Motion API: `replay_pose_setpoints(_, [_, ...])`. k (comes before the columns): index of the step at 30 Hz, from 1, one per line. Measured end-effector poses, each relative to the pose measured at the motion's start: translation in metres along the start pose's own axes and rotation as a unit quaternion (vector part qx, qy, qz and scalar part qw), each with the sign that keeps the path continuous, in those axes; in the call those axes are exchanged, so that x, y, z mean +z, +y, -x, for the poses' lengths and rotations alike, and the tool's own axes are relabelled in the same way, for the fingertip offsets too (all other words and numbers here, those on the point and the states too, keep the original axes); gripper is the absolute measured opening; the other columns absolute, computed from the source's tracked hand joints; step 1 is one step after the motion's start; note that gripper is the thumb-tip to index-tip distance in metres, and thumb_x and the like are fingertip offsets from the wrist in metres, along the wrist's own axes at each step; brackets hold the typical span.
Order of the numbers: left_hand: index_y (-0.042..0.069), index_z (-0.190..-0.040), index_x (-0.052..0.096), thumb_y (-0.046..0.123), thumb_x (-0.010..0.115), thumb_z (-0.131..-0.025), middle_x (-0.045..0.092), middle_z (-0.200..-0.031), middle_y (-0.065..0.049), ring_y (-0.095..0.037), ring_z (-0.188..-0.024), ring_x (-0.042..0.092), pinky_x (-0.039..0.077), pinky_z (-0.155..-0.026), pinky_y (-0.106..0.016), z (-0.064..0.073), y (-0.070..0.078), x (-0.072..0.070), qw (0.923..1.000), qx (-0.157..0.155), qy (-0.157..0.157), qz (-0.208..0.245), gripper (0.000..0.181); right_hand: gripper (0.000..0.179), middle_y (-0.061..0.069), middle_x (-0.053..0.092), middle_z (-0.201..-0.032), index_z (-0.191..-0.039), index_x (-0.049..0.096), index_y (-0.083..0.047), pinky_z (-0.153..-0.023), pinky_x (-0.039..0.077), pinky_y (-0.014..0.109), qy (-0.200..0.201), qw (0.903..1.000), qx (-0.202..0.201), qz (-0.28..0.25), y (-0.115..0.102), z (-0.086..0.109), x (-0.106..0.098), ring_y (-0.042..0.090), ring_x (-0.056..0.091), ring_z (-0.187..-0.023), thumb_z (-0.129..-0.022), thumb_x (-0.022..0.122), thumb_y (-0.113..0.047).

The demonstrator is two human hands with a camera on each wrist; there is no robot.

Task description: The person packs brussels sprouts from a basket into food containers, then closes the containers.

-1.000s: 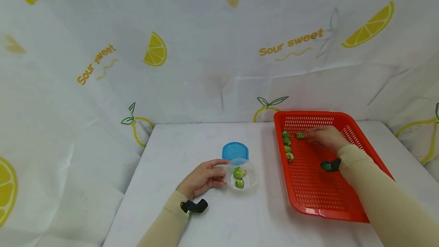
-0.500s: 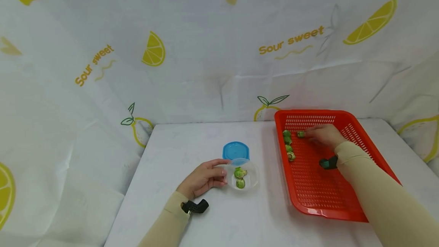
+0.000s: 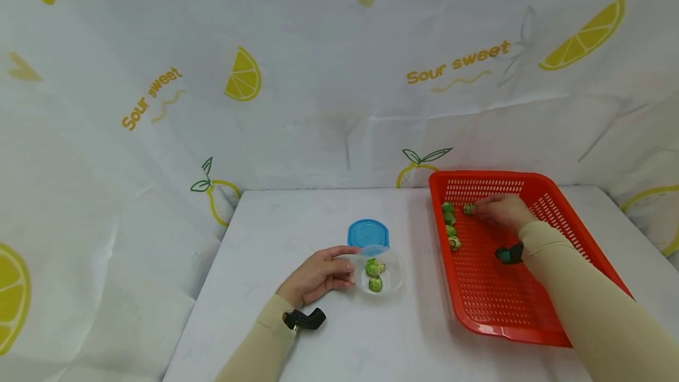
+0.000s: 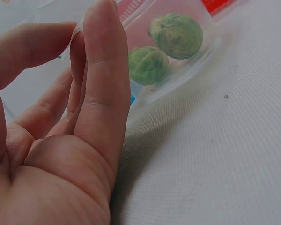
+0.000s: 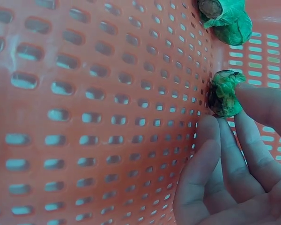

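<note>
My left hand (image 3: 318, 276) pinches the near-left rim of a clear round plastic container (image 3: 394, 279) between thumb and fingers. Green Brussels sprouts (image 4: 175, 36) lie inside it, seen through the wall in the left wrist view. Over in the red basket (image 3: 490, 330), my right hand (image 3: 503, 211) has its thumb and fingertips on a single Brussels sprout (image 5: 225, 93), which sits near the back of the basket floor. This sprout shows dark, browned leaves on one side. Several more sprouts (image 3: 450, 230) line the basket's left wall.
A blue lid (image 3: 368, 233) lies on the white table (image 3: 286, 223) just behind the container. The slotted basket walls rise around my right hand. A white cloth printed with lemons (image 3: 318, 75) hangs behind the table.
The head view has shifted slightly. Both hands keep their places, the left at the container's rim and the right at the same sprout.
</note>
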State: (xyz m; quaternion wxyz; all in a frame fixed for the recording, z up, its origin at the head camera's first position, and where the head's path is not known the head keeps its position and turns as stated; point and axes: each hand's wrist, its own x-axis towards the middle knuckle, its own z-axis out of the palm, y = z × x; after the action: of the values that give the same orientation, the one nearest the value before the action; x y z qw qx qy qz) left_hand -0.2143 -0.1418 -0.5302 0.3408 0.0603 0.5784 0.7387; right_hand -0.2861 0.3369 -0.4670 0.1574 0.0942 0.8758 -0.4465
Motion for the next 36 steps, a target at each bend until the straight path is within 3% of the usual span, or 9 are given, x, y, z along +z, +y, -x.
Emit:
replay_pose_setpoints(11, [0.01, -0.153, 0.058, 0.013, 0.072, -0.104, 0.071, -0.1, -0.003, -0.014, -0.085, 0.074, 0.066, -0.083, -0.026, 0.0004, 0.0012, -0.0001, 1.0, 0.002, -0.007, 0.002, 0.051, 0.054, -0.003, 0.081, -0.11, -0.147, 0.057, 0.009, -0.084, 0.06, 0.023, -0.006, 1.0, 0.002, -0.003, -0.0003, -0.0013, 0.0005, 0.001, 0.07, -0.093, -0.109, 0.064, -0.028])
replay_pose_setpoints(26, [0.008, -0.153, 0.057, 0.012, 0.072, -0.103, 0.071, -0.098, -0.002, -0.013, -0.084, 0.075, 0.066, -0.083, -0.026, 0.0003, 0.0011, -0.0012, 0.9998, 0.007, -0.017, 0.005, 0.053, 0.054, -0.001, 0.08, -0.112, -0.143, 0.062, 0.008, -0.085, 0.057, 0.026, -0.004, 0.9997, -0.008, 0.024, 0.0002, 0.0001, 0.005, 0.012, 0.069, -0.102, -0.106, 0.068, -0.031])
replay_pose_setpoints(32, [0.007, -0.155, 0.055, 0.012, 0.072, -0.102, 0.071, -0.098, -0.002, -0.013, -0.084, 0.075, 0.066, -0.083, -0.026, -0.0004, 0.0009, -0.0003, 0.9997, 0.01, -0.02, 0.007, 0.055, 0.047, -0.008, 0.077, -0.101, -0.136, 0.066, 0.008, -0.08, 0.056, 0.023, 0.002, 0.9995, -0.018, 0.027, 0.002, -0.0011, 0.0039, 0.009, 0.066, -0.093, -0.106, 0.067, -0.028])
replay_pose_setpoints(36, [0.007, -0.154, 0.056, 0.012, 0.072, -0.102, 0.071, -0.099, -0.002, -0.013, -0.084, 0.075, 0.066, -0.083, -0.027, -0.0002, 0.0008, -0.0007, 0.9998, 0.01, -0.018, 0.009, 0.055, 0.047, -0.006, 0.078, -0.103, -0.137, 0.065, 0.008, -0.082, 0.058, 0.024, -0.003, 0.9994, -0.02, 0.03, -0.0001, 0.0007, 0.0032, 0.008, 0.067, -0.094, -0.107, 0.065, -0.029])
